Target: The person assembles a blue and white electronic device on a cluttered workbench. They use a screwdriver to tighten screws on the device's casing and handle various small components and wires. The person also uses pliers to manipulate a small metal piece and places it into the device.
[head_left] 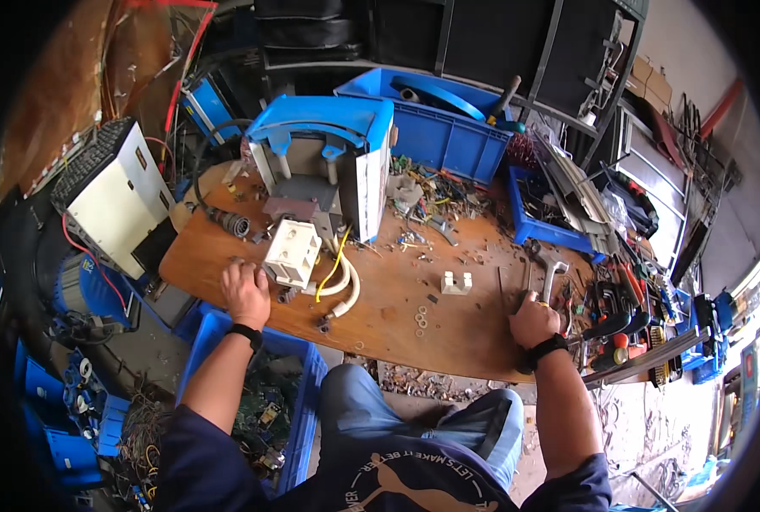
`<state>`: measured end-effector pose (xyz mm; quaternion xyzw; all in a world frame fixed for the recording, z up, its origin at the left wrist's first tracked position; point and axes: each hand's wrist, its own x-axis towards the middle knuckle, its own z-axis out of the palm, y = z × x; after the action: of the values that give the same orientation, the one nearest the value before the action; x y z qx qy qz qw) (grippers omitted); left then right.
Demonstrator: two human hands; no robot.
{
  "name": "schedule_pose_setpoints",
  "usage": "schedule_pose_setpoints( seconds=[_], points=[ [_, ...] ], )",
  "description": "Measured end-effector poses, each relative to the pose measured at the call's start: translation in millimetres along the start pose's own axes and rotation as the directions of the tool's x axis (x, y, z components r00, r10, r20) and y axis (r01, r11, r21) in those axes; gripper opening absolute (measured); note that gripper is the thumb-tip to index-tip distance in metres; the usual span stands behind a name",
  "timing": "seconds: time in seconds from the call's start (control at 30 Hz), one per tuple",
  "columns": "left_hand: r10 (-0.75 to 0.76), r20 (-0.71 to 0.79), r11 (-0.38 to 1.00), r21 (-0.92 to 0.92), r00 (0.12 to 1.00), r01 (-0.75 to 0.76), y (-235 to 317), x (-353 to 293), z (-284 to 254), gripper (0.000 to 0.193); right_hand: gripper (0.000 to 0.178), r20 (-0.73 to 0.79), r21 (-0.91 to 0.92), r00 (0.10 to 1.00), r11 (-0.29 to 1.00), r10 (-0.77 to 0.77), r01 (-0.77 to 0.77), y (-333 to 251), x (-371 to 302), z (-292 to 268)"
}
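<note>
My left hand [245, 290] rests palm down on the wooden table [380, 320], just left of a white square plastic block [292, 252] with cream hoses and a yellow wire [339, 275] trailing from it. My right hand [533, 320] is closed around the dark handle of a thin tool [501, 290] at the table's right side, next to a pair of pliers [550, 277]. A blue and white machine housing [333, 162] stands behind the white block. A small white bracket [456, 282] and a few washers [420, 320] lie between my hands.
Blue crates stand behind the table [448, 128], at its right [538, 229] and under my left arm [299, 350]. A white and black box [111, 196] sits at the left. Hand tools crowd the right edge [619, 316]. Screws and scraps litter the back of the table.
</note>
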<state>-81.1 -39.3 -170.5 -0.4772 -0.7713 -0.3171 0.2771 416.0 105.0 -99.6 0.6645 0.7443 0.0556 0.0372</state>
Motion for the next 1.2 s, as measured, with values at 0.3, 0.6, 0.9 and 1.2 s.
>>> schedule_pose_setpoints(
  seconds=[0.3, 0.6, 0.9, 1.2],
  points=[
    [-0.379, 0.155, 0.881, -0.24, 0.912, 0.407, -2, 40, -22, 0.041, 0.034, -0.081, 0.261, 0.996, 0.965, 0.031, -0.009, 5, 30, -56],
    [-0.09, 0.951, 0.165, -0.277, 0.295, 0.946, 43, 86, -56, 0.07, 0.041, -0.226, 0.776, 0.973, 0.596, -0.043, 0.207, -23, -5, -115],
    [-0.236, 0.914, 0.077, -0.32, 0.329, 0.944, 21, 85, -47, 0.084, 0.03, -0.166, 0.643, 0.934, 0.684, -0.315, 0.345, -33, -63, -35],
    [-0.556, 0.55, 0.319, -0.55, 0.623, 0.771, 38, 58, -75, 0.075, 0.027, -0.119, 0.412, 0.939, 0.844, -0.323, 0.343, -30, -63, -21]
  ],
)
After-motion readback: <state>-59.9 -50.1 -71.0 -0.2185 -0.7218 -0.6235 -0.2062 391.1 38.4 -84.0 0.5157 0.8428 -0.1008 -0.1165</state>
